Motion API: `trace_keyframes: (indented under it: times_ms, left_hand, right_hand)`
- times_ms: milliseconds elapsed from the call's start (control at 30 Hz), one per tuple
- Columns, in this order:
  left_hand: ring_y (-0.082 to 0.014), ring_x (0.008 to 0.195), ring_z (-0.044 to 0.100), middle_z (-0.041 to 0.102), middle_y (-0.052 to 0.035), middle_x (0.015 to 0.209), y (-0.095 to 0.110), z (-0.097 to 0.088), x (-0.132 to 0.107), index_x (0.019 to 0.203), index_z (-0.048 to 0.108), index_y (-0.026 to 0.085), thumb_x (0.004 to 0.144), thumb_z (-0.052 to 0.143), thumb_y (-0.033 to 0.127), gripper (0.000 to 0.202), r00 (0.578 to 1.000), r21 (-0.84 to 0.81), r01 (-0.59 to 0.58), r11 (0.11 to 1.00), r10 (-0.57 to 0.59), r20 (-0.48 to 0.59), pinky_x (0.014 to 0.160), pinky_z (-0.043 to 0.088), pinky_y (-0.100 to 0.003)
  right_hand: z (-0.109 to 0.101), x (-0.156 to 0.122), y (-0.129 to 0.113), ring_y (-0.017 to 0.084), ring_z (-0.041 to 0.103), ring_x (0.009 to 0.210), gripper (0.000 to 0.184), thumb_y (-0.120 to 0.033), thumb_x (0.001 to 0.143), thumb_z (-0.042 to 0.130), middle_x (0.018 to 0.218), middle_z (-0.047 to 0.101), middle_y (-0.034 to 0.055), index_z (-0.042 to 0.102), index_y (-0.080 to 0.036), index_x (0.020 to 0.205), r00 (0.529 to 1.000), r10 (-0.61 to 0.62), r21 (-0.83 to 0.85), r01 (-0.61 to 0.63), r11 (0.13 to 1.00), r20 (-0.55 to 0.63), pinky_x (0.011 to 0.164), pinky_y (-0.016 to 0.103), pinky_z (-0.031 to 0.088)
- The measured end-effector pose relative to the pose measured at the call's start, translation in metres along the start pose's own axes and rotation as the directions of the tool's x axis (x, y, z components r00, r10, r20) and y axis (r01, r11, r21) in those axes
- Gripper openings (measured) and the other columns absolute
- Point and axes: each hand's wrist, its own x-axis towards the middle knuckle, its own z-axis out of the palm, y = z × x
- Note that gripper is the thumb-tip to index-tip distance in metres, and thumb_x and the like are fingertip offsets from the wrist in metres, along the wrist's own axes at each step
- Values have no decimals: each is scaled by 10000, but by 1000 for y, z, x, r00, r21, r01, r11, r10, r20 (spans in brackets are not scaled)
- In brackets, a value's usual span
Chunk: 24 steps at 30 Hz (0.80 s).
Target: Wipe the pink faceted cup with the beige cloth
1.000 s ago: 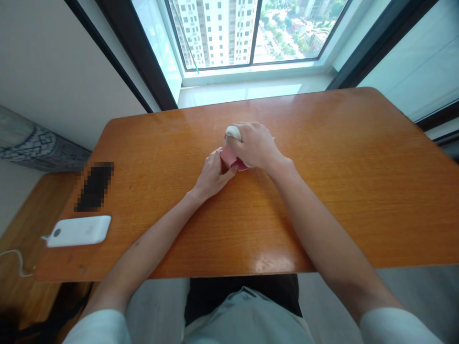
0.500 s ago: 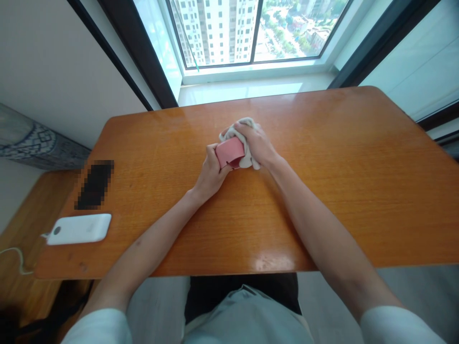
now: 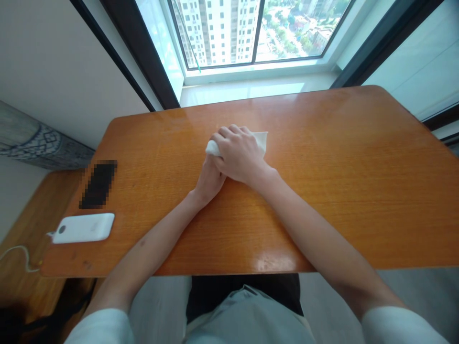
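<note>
Wooden tabletop (image 3: 340, 191), its edges well beyond the hands (image 3: 238, 154) (image 3: 210, 179) (holding cloth (image 3: 261, 139)).

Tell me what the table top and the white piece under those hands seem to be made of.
The table top looks like wood or veneer under a glossy varnish: orange-brown grain runs along it and window light glares off it. The white piece under the right hand looks matt and soft, bending around the fingers, so cloth or a thick paper wipe; the look leaves that open.
</note>
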Motion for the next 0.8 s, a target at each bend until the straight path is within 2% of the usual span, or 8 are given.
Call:
trace_keyframes:
  times_ms: [133,267,400,467,533,633,700,800]
  left_hand:
    - [-330,1260,710,729,-179,1363,-1,0,1,1347,608,222,1125,564,612,451,999,-2,-34,999,34,3,1050,632,-515]
    - [-308,1209,712,682,-156,1342,7,0,3,1398,510,226,1085,672,530,466,1000,28,-16,999,16,10,1027,621,-502]
    - [-273,1179,697,660,-135,1347,10,0,3,1379,434,249,1039,747,446,503,999,12,39,999,-39,-2,1016,586,-453]
    - [-268,1175,688,661,-134,1343,9,0,3,1369,426,246,1045,734,456,494,999,5,36,999,-36,-1,1007,571,-436]
    - [-265,1174,688,663,-130,1340,9,-1,3,1375,419,247,1049,726,479,505,999,-4,36,999,-36,2,1000,568,-429]
    - [-272,1177,697,666,-132,1342,9,-2,3,1386,411,248,1064,699,514,507,999,-1,50,999,-50,6,1010,581,-450]
    - [-285,1189,705,664,-145,1357,8,-2,3,1400,422,246,1064,700,543,528,998,10,56,998,-56,4,1025,598,-478]
    - [-316,1245,702,675,-162,1375,2,1,2,1413,500,246,1070,686,600,527,1000,5,26,1000,-26,5,1059,624,-519]
  right_hand:
    - [4,0,-18,415,668,1225,256,-243,1025,608,1279,806,212,803,-168,1173,998,-68,-178,69,982,14,1103,570,456]
    - [3,6,16,351,715,1142,362,-452,1115,529,1149,839,114,809,-242,1024,990,134,189,-123,974,-49,1041,490,511]
    - [20,4,62,277,762,991,623,-743,1089,438,993,840,65,787,-259,908,956,291,789,-203,580,32,973,420,584]
    - [35,1,77,263,768,966,659,-831,1026,475,975,843,67,771,-260,883,936,343,918,-202,342,78,977,417,608]
    - [44,-1,85,258,768,969,644,-860,968,550,966,842,66,757,-260,857,919,384,954,-192,229,93,985,416,618]
    - [39,2,79,266,763,986,618,-826,988,555,962,836,64,760,-256,868,922,386,919,-187,347,42,975,416,611]
    - [25,4,64,283,755,1003,588,-731,1073,483,1009,838,79,782,-245,935,949,315,779,-187,599,-15,976,437,590]
    - [10,3,24,343,721,1108,375,-476,1111,536,1171,831,136,797,-213,1055,987,135,265,-109,958,-81,1056,514,537]
